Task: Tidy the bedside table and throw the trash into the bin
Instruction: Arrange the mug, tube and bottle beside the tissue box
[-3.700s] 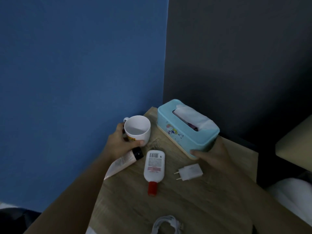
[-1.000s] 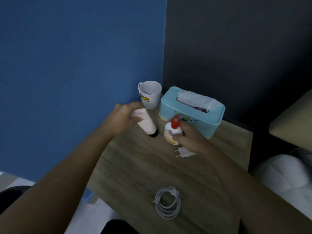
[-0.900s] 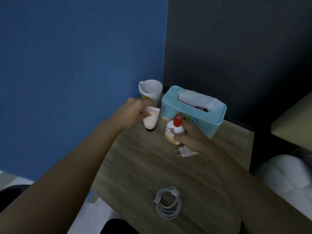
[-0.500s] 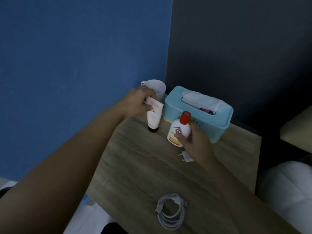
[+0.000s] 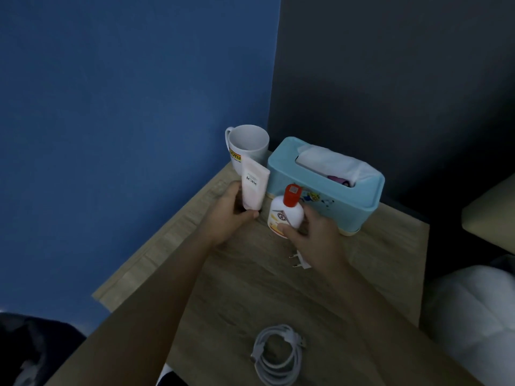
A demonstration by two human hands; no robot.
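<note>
White mug [image 5: 246,147], yellow "JOTU" lbl

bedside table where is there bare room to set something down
Bare wood shows on the table between the plug and the coiled cable, and on the right in front of the tissue box. The back corner is crowded: mug, tube in the left hand, bottle in the right hand.

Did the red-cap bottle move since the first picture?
Yes. The bottle lay flat beside the plug; now it stands upright beyond the plug, toward the dark wall.
</note>
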